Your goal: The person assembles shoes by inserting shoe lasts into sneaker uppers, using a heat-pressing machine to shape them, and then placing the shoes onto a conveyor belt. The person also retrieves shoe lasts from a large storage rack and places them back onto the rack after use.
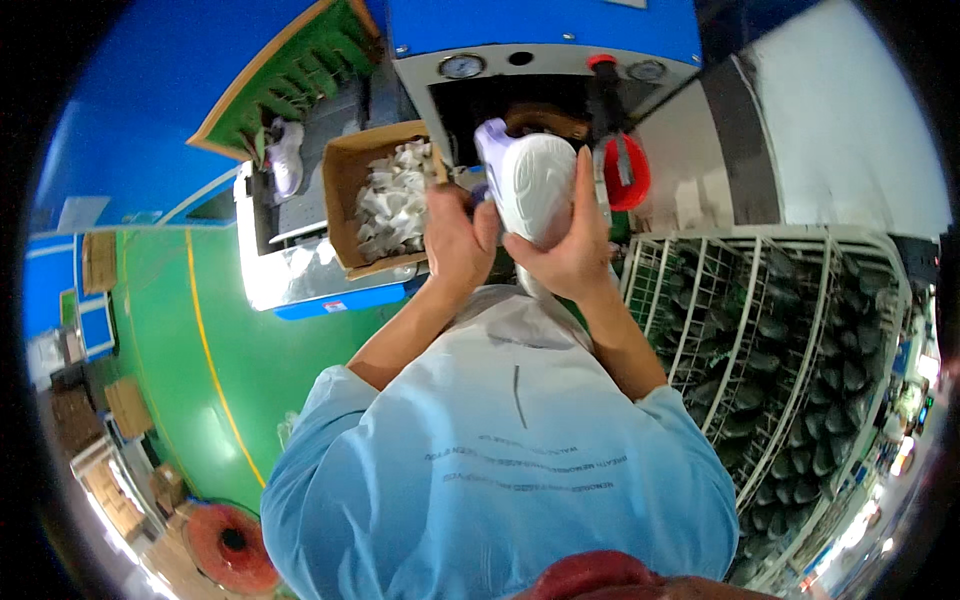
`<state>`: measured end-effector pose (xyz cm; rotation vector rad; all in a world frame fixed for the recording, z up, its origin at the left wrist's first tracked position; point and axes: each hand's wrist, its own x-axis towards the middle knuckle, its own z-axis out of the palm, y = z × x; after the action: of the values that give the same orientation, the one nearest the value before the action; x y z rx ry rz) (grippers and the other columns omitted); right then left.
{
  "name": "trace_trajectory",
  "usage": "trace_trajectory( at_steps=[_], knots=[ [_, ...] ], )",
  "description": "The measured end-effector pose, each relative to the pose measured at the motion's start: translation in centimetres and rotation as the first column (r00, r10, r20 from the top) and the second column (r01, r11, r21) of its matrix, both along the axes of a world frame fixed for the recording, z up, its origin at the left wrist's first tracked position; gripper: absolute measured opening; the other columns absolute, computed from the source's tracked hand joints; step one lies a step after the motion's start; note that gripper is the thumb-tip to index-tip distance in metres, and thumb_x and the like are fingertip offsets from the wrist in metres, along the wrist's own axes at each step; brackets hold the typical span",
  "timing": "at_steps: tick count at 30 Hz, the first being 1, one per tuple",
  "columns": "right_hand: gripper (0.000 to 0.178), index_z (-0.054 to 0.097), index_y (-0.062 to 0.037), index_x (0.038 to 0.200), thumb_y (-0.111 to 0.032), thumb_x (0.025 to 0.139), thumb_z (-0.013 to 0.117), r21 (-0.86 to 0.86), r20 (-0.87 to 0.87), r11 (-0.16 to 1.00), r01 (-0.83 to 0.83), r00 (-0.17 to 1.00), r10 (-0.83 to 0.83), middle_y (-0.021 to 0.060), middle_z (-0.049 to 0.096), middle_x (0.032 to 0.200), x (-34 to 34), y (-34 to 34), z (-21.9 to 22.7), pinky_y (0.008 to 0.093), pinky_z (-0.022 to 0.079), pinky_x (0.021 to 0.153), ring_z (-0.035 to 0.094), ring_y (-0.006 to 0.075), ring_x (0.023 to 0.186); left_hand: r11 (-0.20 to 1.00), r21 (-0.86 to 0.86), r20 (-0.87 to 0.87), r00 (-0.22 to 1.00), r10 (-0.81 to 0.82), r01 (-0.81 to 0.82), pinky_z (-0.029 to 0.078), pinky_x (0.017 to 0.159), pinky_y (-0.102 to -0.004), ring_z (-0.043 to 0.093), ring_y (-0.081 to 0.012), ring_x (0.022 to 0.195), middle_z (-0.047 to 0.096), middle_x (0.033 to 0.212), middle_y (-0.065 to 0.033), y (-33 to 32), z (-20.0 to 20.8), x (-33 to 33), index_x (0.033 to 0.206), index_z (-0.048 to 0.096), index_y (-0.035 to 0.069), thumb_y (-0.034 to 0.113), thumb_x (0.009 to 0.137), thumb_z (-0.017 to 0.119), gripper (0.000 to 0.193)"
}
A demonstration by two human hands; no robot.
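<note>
A shoe (pixel 540 188) with a white sole and a lavender upper is held up in front of me, its sole turned toward me. My right hand (pixel 572 248) grips it from the right, thumb across the lower end of the sole and a finger stretched along its side. My left hand (pixel 460 235) is raised just left of the shoe, beside the cardboard box. Motion blurs its fingertips, so whether they pinch anything is unclear. Behind the shoe is the dark opening of a blue and grey machine (pixel 545 25).
At my left the open cardboard box (pixel 342 215) contains crumpled white scraps. A pale shoe (pixel 286 160) lies farther left by a green rack (pixel 300 75). Right of the machine opening is a red round container (pixel 640 172). A wire rack (pixel 745 330) of dark rounded pieces stands at my right.
</note>
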<state>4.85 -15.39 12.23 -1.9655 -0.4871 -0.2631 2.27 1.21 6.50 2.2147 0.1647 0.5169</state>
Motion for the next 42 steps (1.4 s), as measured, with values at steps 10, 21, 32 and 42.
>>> trace_trajectory(
  at_steps=[10,21,32,42],
  knots=[
    [0.084,0.037,-0.0012,0.153,-0.009,0.074,0.063,0.87,-0.49,0.377,0.318,0.479,0.728,0.0224,0.06,0.135,1.6,-5.1,-9.0,0.0434,0.057,0.098,0.067,0.0364,0.113,0.416,-0.879,-0.333,0.925,-0.183,-0.234,0.052,0.066,-0.0414,0.066,-0.0289,0.076,0.068,0.086,-0.015,1.9,-1.8,-2.1,0.092,0.059,0.001,0.022,0.102,0.05,0.025],
    [0.098,0.023,-0.0036,0.162,-0.015,0.079,0.074,0.693,-0.565,0.703,-0.16,0.485,0.667,0.0157,0.03,0.164,-0.3,-4.5,-8.1,0.0415,0.018,0.123,0.027,0.0295,0.152,0.238,-0.942,-0.333,0.588,-0.737,-0.236,0.056,0.082,-0.0376,0.063,-0.0203,0.095,0.063,0.109,-0.0087,4.5,-2.8,-1.9,0.128,0.055,0.001,0.045,0.1,0.063,0.052],
    [0.11,0.027,0.0014,0.159,-0.017,0.065,0.082,0.62,-0.656,0.782,0.06,0.586,0.475,0.0187,0.045,0.153,-1.5,-5.4,-9.0,0.0408,0.027,0.12,0.044,0.0302,0.141,0.524,-0.837,-0.283,0.694,-0.662,0.159,0.048,0.095,-0.0319,0.057,-0.0161,0.104,0.066,0.114,-0.0108,2.6,-3.6,-1.8,0.126,0.053,-0.003,0.034,0.103,0.062,0.044],
    [0.101,0.027,0.0029,0.159,-0.011,0.072,0.077,0.38,-0.621,0.925,0.025,0.748,0.235,0.0178,0.044,0.154,-0.4,-4.5,-6.1,0.0366,0.03,0.118,0.044,0.0265,0.141,0.916,-0.243,-0.177,0.913,-0.367,0.321,0.054,0.077,-0.0412,0.065,-0.0432,0.092,0.069,0.1,-0.0224,1.9,-4.5,-0.7,0.122,0.054,-0.001,0.022,0.097,0.068,0.036]
  ],
)
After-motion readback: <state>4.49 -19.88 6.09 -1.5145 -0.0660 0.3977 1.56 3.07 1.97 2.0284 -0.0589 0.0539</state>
